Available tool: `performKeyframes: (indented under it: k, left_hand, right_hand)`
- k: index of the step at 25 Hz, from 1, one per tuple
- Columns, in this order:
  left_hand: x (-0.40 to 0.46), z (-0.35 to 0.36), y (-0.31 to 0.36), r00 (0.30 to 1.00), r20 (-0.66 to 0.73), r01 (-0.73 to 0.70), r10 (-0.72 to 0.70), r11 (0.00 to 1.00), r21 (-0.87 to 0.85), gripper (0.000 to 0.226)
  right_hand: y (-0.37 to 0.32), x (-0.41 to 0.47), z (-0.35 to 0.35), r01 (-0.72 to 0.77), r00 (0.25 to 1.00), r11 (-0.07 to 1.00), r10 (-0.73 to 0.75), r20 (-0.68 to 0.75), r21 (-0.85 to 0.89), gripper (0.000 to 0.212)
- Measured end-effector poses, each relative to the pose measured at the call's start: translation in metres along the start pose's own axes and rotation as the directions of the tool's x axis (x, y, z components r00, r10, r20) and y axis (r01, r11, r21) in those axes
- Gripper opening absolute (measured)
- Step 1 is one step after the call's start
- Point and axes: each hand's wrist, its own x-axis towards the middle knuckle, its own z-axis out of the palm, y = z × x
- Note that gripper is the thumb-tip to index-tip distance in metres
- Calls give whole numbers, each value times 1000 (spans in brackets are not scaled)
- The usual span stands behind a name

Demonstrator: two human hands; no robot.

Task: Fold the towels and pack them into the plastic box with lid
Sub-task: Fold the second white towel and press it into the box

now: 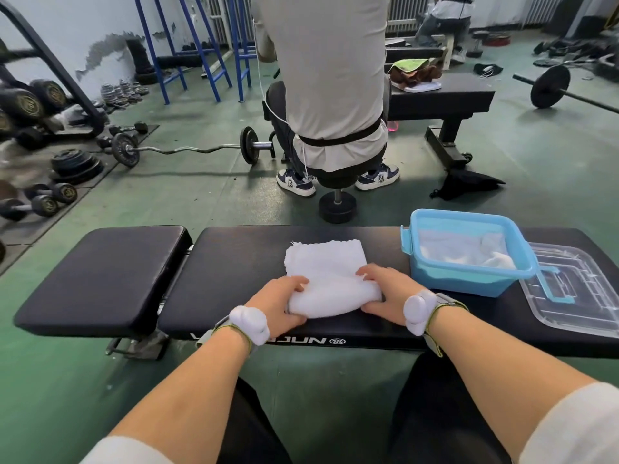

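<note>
A white towel lies on the black bench pad, its near edge rolled or folded up toward me. My left hand grips the left end of that raised fold and my right hand grips its right end. To the right stands a blue plastic box with white towels inside. Its clear lid lies flat on the bench beside it, with a blue latch resting on it.
A person in a light shirt sits on a stool just beyond the bench, back to me. A curl bar, dumbbells and weight plates cover the floor at left. Another bench and a barbell stand at the back right.
</note>
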Motion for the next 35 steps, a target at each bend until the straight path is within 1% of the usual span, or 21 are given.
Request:
performKeyframes:
  k: [1,2,4,5,6,7,9,12,14,16,17,18,19,20,21,22,24,26,29,32,35]
  left_hand:
    - [0,-4,3,996,-59,54,-63,987,-149,58]
    - [1,-7,4,985,-101,105,-141,947,-304,48]
    - [3,-11,5,956,-126,149,-264,809,-568,31]
    - [5,-10,8,940,-126,167,-317,751,-639,27]
    - [7,-7,12,921,-132,193,-368,721,-665,27]
    - [9,-5,16,901,-140,226,-410,721,-655,31]
    - [15,1,19,888,-140,277,-438,753,-597,46]
    - [20,6,16,924,-70,284,-376,796,-534,67]
    - [26,8,13,918,-46,324,-393,813,-484,75]
    - [32,9,18,896,-61,386,-440,840,-382,80]
    - [34,9,22,897,-129,383,-423,889,-249,79]
    - [35,8,26,911,-236,327,-337,941,-83,75]
    - [35,8,30,928,-329,210,-176,975,71,67]
    - [36,8,33,935,-355,68,3,980,185,60]
    - [37,10,35,941,-313,-44,129,963,265,56]
    - [38,13,36,951,-241,-110,192,943,314,54]
    - [41,24,32,983,-95,-117,160,927,357,56]
    - [46,32,23,993,-27,-97,115,923,373,61]
    - [45,38,15,990,-46,-109,137,919,380,65]
    - [52,44,9,988,-66,-107,141,921,374,61]
    - [55,46,6,987,-63,-113,145,928,354,61]
  right_hand:
    - [-2,-2,-3,-62,997,992,66,-38,110,61]
    - [-3,-4,-6,-109,989,967,128,-67,232,57]
    - [-5,-6,-11,-185,966,876,246,-83,445,48]
    - [-7,-4,-10,-222,954,841,293,-71,493,45]
    - [-8,-1,-7,-258,943,829,329,-58,496,45]
    - [-10,2,-2,-300,931,830,363,-47,470,46]
    - [-12,8,6,-371,903,833,427,-50,410,47]
    - [-11,15,10,-451,870,810,493,-18,375,49]
    - [-11,19,12,-493,847,788,532,-5,369,53]
    - [-17,22,14,-508,828,797,556,-68,328,53]
    - [-21,23,13,-496,827,831,540,-154,252,52]
    - [-24,23,13,-461,838,877,481,-258,136,50]
    - [-28,22,11,-400,859,917,380,-344,14,48]
    - [-31,22,11,-309,887,948,261,-382,-70,45]
    - [-33,22,12,-216,919,970,164,-359,-110,44]
    - [-34,21,16,-147,948,982,105,-300,-121,45]
    - [-31,20,30,-114,980,983,89,-175,-141,50]
    - [-23,23,40,-129,987,975,107,-123,-183,54]
    - [-18,26,45,-120,989,972,98,-112,-204,56]
    - [-16,32,50,-143,986,973,126,-106,-178,57]
    - [-14,34,53,-150,984,974,130,-120,-173,63]
